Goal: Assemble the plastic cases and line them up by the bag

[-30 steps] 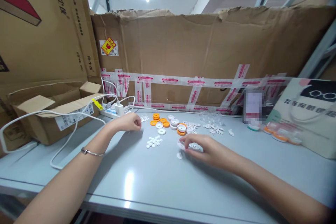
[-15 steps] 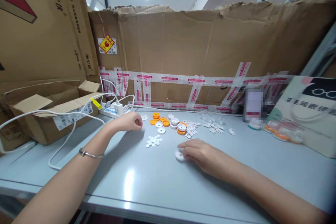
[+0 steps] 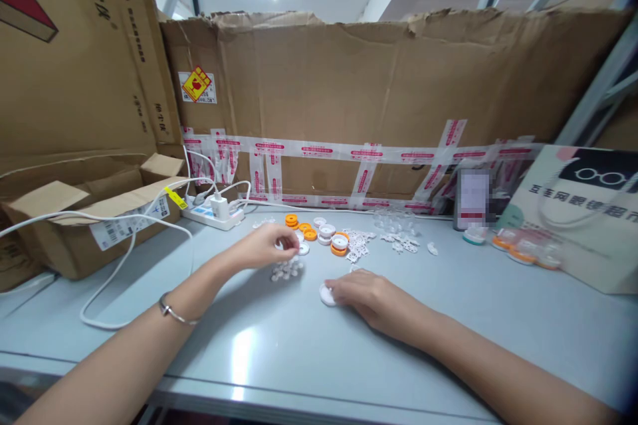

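Observation:
My left hand (image 3: 273,246) is over the table, its thumb and fingertips pinched together; what they hold, if anything, is too small to make out. Just below it lies a pile of small white pieces (image 3: 286,270). My right hand (image 3: 361,292) rests on the table with its fingers on a round white disc (image 3: 327,295), gripping its right edge. Orange rings (image 3: 310,234) and white rings (image 3: 326,230) stand behind the hands, some stacked. Flat white cut-out parts (image 3: 357,243) lie to the right of the rings.
An open cardboard box (image 3: 90,212) and a white power strip (image 3: 219,214) with cables are at the left. Clear parts (image 3: 393,220) lie near the back cardboard. A phone (image 3: 473,198), orange-and-clear pieces (image 3: 523,252) and a printed bag (image 3: 588,212) are at the right.
My left hand has moved right, from the small parts at the back left to above the white pile. My right hand and the disc appear slightly further left as the view shifts.

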Motion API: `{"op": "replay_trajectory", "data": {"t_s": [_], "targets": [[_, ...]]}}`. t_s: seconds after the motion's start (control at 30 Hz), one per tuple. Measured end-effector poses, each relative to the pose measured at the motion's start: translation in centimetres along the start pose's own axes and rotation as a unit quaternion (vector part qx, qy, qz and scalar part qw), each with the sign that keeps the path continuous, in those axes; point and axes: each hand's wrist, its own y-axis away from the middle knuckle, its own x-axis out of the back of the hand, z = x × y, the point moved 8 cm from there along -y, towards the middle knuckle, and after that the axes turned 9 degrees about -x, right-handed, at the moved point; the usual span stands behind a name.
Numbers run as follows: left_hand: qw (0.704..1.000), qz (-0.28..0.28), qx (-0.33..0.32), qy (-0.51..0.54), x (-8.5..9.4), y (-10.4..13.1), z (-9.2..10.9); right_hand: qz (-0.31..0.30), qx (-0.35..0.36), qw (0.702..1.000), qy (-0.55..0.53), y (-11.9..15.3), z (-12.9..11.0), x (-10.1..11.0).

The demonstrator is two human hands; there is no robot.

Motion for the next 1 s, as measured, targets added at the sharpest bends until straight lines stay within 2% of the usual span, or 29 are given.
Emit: {"op": "replay_trajectory", "data": {"t_s": [0.1,0.23,0.43,0.83,1.0], "targets": [[0.991,0.016,-0.128,0.042,-2.2,-0.4,3.7,0.015,-0.008,0.999,-0.029,0.0,0.6,-0.2],[0.98,0.024,-0.195,-0.011,-3.7,-0.2,5.7,0.024,-0.021,0.998,-0.05,0.0,1.2,-0.3],[0.97,0.029,-0.223,-0.092,-4.2,-0.1,6.0,0.04,-0.012,0.997,-0.061,-0.1,1.0,0.0],[0.956,0.008,-0.263,-0.128,-4.6,0.1,6.7,0.033,-0.028,0.997,-0.069,0.0,1.7,-0.6],[0.96,0.002,-0.263,-0.094,-4.7,0.2,6.3,0.048,-0.035,0.995,-0.083,0.2,1.9,-0.5]]}}
